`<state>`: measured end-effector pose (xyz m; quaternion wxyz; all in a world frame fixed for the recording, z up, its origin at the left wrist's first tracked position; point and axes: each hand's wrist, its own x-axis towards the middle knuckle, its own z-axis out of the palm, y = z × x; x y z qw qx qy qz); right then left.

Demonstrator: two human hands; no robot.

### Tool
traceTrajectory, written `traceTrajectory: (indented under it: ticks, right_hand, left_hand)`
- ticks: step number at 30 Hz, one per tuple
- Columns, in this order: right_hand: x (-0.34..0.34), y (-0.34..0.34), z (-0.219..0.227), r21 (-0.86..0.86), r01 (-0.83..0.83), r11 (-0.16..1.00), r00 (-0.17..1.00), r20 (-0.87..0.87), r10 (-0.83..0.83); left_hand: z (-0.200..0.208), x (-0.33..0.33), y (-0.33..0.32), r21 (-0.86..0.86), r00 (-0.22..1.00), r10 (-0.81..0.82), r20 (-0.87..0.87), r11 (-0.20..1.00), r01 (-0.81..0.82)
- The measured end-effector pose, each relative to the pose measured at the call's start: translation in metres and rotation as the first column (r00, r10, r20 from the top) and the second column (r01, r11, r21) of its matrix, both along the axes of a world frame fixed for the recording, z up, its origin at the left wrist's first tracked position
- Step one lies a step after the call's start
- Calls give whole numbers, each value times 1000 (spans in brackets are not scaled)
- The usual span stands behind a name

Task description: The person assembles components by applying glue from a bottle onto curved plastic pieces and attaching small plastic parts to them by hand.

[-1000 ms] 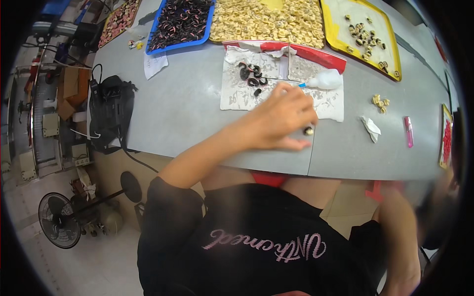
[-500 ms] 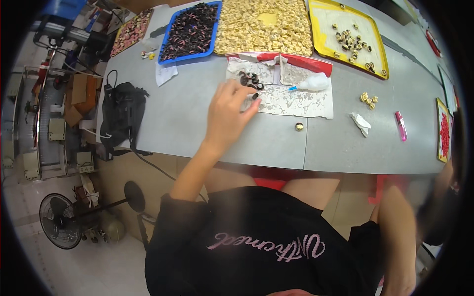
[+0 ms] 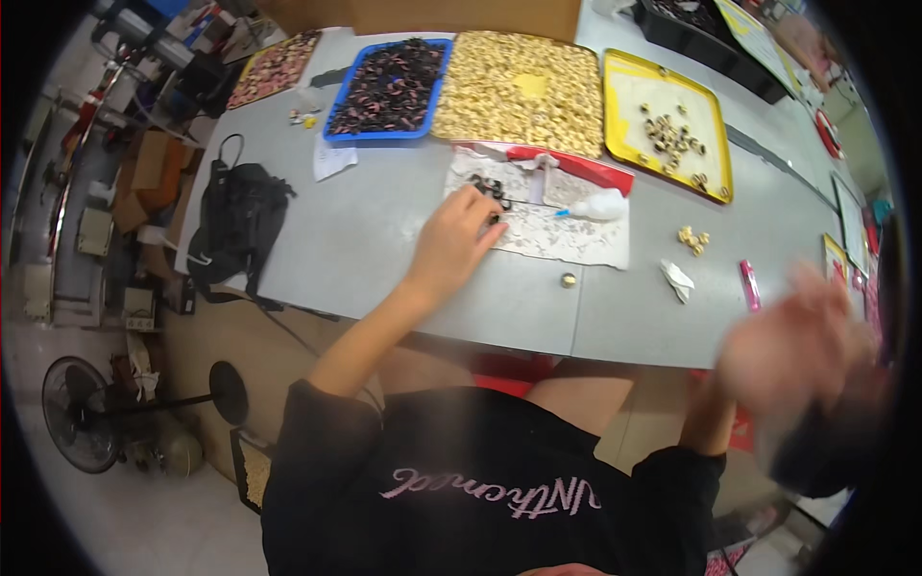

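Observation:
My left hand [image 3: 451,242] rests at the left edge of a stained white sheet [image 3: 576,247], thumb and fingertips closed on a small black piece [image 3: 495,220]. Just beyond the fingers lie several black curved pieces [image 3: 488,184] in a loose cluster. To their right, a white squeeze bottle [image 3: 600,204] with a blue tip lies on its side on the sheet. My right hand [image 3: 792,336] is raised over the table's right front edge, smeared by motion, so its fingers cannot be read. One small gold-and-black round piece [image 3: 568,280] sits on the table in front of the sheet.
Behind the sheet stand a blue tray [image 3: 331,135] of black curved pieces, a wide spread of gold pieces [image 3: 523,58], and a yellow tray [image 3: 725,144] with scattered round pieces. Gold pieces [image 3: 693,240], crumpled tissue [image 3: 678,280] and a pink tube [image 3: 750,285] lie right; a black bag [image 3: 245,226] left.
My right hand has come up from beside my body to the table's right edge. My left hand stays by the black pieces, fingers closer together. The whole view has shifted.

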<state>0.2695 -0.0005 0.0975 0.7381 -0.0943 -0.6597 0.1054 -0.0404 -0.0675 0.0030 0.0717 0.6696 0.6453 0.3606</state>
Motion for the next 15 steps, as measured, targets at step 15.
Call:
traceTrajectory:
  ticks: [15]
  right_hand:
    - [-59, 70, -83, -46, 128, 991, 374, 928, -5]
  left_hand:
    - [12, 9, 7, -23, 854, -70, 515, 995, 95]
